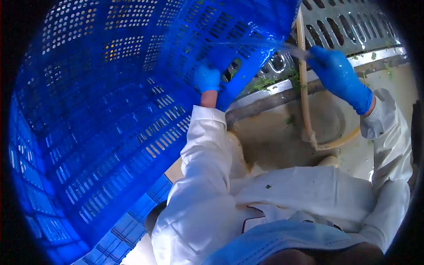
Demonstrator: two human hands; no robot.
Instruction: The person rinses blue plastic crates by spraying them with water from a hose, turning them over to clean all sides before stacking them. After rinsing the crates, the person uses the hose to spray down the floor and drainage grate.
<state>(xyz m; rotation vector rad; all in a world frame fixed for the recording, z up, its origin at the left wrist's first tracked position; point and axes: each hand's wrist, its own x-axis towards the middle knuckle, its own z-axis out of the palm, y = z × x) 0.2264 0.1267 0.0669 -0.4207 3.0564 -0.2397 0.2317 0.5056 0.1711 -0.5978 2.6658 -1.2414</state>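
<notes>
A large blue plastic crate (106, 172) with slotted, perforated walls is tipped on its side, its open face toward me. My left hand (206, 78), in a blue glove, is closed against the crate's wall beside an oval opening; its fingertips are partly hidden. My right hand (338, 77), also gloved, is closed by a pale hose (304, 95). A clear stream of water (260, 43) runs left from its fingers across the wet crate wall. The hose end in that hand is blurred.
A slotted metal grate (327, 33) with scattered green leaf bits (265, 83) lies behind the hose. Below it is a wet, pale floor (282, 141), where the hose bends right. Another blue slatted surface (128, 229) shows under the crate at the lower left.
</notes>
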